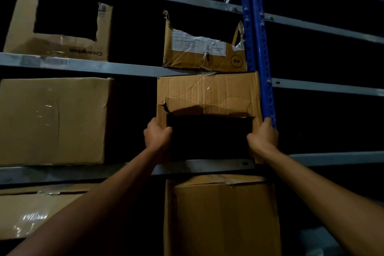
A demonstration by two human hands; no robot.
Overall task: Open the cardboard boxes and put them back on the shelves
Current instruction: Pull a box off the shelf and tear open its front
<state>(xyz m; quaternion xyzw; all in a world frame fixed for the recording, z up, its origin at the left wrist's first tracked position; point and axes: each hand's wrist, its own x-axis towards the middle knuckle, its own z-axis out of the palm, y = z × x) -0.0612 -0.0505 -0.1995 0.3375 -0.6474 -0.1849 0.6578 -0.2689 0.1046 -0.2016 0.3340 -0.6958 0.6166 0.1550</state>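
- Left hand (pixel 156 134): bare, with no glove, ring or watch.
- Right hand (pixel 264 136): bare likewise.
- Both forearms uncovered; no sleeve shows.

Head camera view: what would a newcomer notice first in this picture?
First, the two hands: the left hand and the right hand grip the sides of a cardboard box with a cut-out front, on the middle shelf. Beside it stands a blue upright post; above it sits a torn box.
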